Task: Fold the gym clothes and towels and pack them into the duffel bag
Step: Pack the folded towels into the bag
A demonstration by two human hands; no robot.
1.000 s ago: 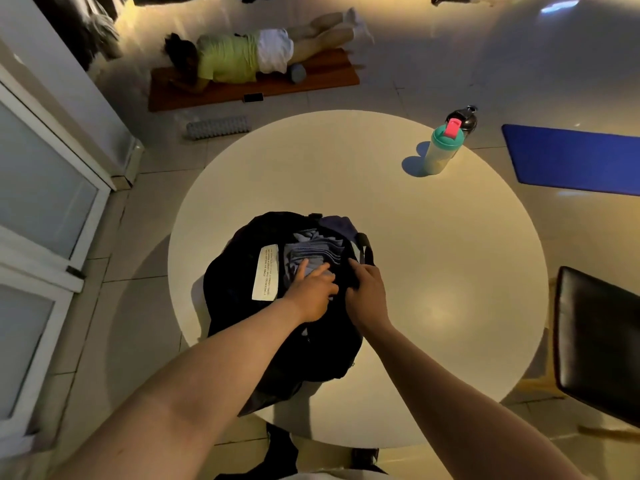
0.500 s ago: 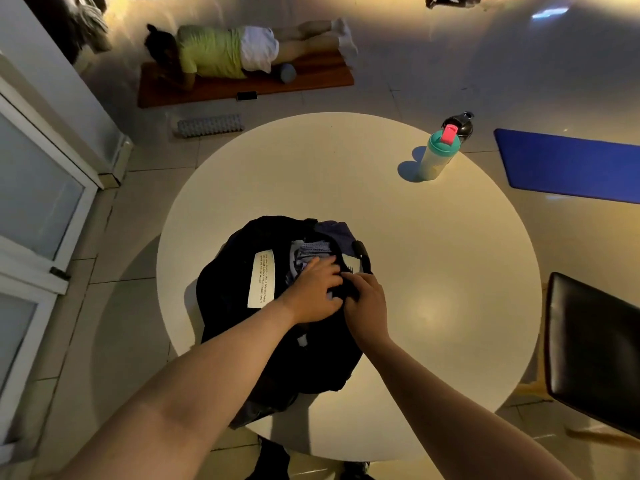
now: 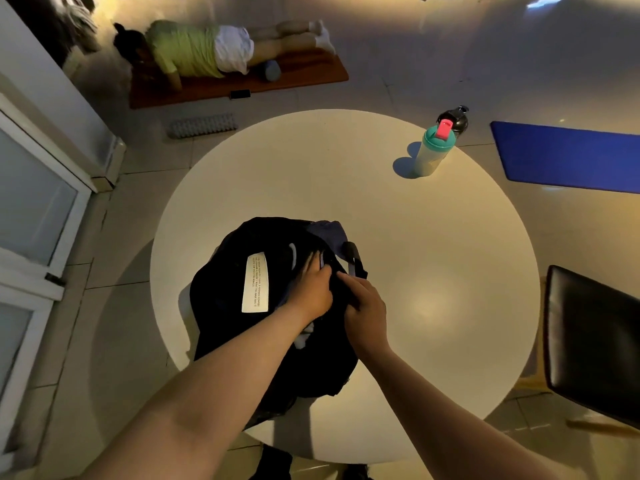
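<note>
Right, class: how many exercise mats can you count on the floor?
2. One orange-brown mat lies beyond the table, under a person; one blue mat lies right of the table. Others may sit outside the frame.

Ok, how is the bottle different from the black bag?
The bottle is pale with a teal lid; the duffel bag is black with a white label. The bottle stands upright; the duffel bag slumps, soft. Nobody touches the bottle; the left hand and right hand are on the duffel bag. Both sit on the round table.
</note>
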